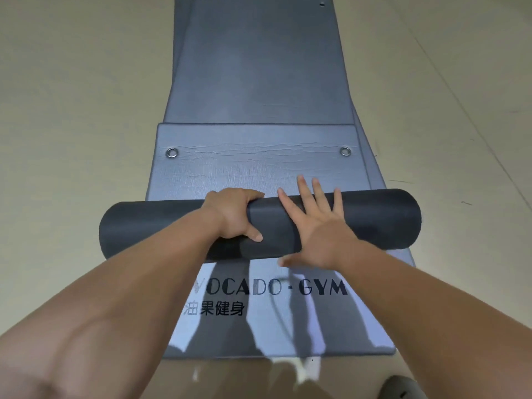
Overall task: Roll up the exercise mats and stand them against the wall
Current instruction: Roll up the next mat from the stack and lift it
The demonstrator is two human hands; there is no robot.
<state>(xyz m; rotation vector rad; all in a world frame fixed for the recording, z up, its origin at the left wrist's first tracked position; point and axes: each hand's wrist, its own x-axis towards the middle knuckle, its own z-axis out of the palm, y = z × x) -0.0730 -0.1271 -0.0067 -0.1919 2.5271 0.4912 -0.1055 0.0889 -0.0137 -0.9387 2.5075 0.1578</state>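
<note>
**Short tail to roll, ahead of both grips**

Nearest me the printed mat (359, 326) lies flat, its first letters covered. On it the dark roll (377, 220) lies crosswise. My left grip (233, 217) curls over it and holds it; my right grip (316, 228) presses flat, fingers spread. The unrolled tail (259, 165) lies just beyond them. How many mats lie under it, I cannot tell.

Bare left hand (233, 217), bare right hand (319, 226), dark rounded shoe (403, 387)

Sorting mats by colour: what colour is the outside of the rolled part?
The rolled part is dark charcoal, nearly black; the flat mat is blue-grey. Head view.
</note>
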